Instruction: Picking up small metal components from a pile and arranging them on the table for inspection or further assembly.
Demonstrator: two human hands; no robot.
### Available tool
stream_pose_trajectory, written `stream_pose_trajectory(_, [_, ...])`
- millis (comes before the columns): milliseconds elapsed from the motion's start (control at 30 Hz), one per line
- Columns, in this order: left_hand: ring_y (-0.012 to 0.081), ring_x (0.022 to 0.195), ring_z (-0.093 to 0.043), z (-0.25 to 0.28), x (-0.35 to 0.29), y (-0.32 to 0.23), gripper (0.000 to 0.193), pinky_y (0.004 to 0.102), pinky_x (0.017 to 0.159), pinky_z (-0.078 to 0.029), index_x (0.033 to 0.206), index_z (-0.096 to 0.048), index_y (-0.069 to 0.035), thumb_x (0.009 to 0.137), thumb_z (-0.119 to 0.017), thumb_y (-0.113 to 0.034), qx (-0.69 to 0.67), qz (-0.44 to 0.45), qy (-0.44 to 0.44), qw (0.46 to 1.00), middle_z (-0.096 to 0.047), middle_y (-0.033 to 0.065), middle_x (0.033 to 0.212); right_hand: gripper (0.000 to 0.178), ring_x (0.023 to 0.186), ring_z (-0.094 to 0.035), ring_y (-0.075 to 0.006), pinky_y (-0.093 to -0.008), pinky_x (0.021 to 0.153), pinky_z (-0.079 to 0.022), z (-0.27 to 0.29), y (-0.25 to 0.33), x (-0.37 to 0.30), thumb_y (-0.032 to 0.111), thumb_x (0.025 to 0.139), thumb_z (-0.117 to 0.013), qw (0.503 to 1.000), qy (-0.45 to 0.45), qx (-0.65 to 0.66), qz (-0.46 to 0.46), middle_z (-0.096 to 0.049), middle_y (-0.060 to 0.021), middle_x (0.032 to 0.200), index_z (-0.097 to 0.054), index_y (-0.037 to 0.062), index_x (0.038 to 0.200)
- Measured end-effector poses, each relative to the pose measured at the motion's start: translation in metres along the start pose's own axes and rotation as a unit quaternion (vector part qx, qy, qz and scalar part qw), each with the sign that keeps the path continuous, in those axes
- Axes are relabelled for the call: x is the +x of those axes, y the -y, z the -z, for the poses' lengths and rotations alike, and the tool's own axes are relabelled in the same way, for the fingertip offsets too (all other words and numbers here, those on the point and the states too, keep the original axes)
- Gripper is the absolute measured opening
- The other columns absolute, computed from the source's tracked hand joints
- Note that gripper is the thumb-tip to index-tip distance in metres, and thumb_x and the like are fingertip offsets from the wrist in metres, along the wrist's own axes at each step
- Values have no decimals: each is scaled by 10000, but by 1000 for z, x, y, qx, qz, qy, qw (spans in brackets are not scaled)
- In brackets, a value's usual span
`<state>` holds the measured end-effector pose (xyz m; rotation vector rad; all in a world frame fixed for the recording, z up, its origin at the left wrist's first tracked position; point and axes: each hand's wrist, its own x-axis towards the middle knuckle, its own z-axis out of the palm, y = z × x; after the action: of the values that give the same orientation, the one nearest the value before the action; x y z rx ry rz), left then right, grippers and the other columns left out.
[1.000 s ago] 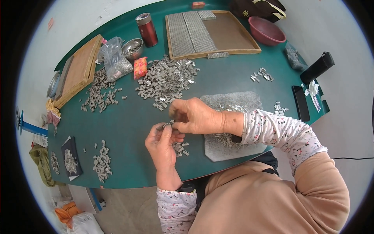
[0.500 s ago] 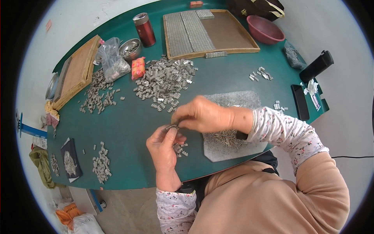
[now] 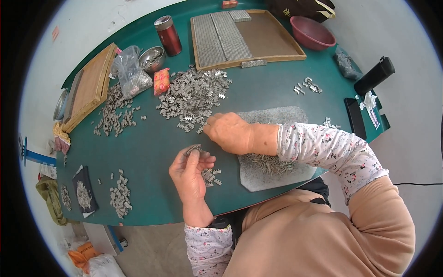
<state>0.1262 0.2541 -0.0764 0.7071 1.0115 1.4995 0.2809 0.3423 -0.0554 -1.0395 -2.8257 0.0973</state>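
My left hand (image 3: 188,173) pinches a small grey toothed metal piece (image 3: 194,148) between thumb and forefinger, above the green table. My right hand (image 3: 229,133) is turned back upward with its fingers curled down at the near edge of a large heap of toothed metal pieces (image 3: 196,94). Its fingertips are hidden, so I cannot see what is in them. Below my left fingers lies a small cluster of the same pieces (image 3: 211,177). Under my right forearm, a grey mat (image 3: 253,179) bears a pile of thin metal pins (image 3: 270,165).
At the back, a wooden-framed tray (image 3: 277,39) is partly filled with rows of pieces. A red flask (image 3: 168,36), steel bowl (image 3: 151,59), plastic bag (image 3: 134,76) and pink basin (image 3: 314,33) stand around. A black bottle (image 3: 374,76) and phone (image 3: 354,118) are at right.
My right hand has come away from the left hand and moved toward the large heap. My left hand has shifted slightly left, still pinching the metal piece.
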Motion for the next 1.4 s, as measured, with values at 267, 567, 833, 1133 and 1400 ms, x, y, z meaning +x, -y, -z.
stream_pose_trajectory(267, [211, 607, -662, -2, -2, 6, 125, 274, 524, -545, 968, -637, 43, 905, -616, -64, 42, -9, 20, 999, -659, 127, 761, 145, 786, -641, -331, -419, 691, -497, 25, -16, -18, 65, 765, -619, 967, -8, 252, -27, -628, -156, 814, -599, 8, 897])
stream_pose_trajectory(567, [179, 594, -657, -37, -11, 6, 149, 256, 518, -527, 939, -638, 48, 904, -628, -97, 59, 42, 94, 993, -665, 111, 733, 189, 766, -634, -370, -434, 696, -495, 58, -6, -60, 1, 703, -607, 930, -66, 361, -11, -634, -196, 798, -604, -29, 890])
stream_pose_trajectory(833, [143, 588, -637, -61, -18, 14, 160, 234, 513, -499, 934, -627, 47, 921, -612, -112, 110, -29, 143, 983, -659, 84, 724, 249, 701, -633, -244, -344, 639, -513, 53, -3, -93, -29, 714, -589, 897, -169, 400, -83, -614, -154, 805, -582, -43, 963])
stream_pose_trajectory(1133, [138, 590, -637, -87, -22, 24, 137, 239, 526, -505, 943, -627, 60, 921, -594, -72, 195, -55, 161, 966, -657, 89, 717, 191, 693, -653, -181, -313, 634, -537, 42, -3, -122, -35, 767, -603, 853, -253, 429, -157, -631, -129, 804, -581, -44, 957])
stream_pose_trajectory(1400, [191, 581, -647, -106, -16, 29, 121, 257, 523, -522, 940, -628, 60, 901, -606, -53, 111, 44, 184, 976, -654, 120, 730, 190, 738, -670, -255, -329, 673, -530, 36, -33, -145, -10, 771, -629, 745, -305, 554, -212, -653, -162, 807, -648, -38, 958])
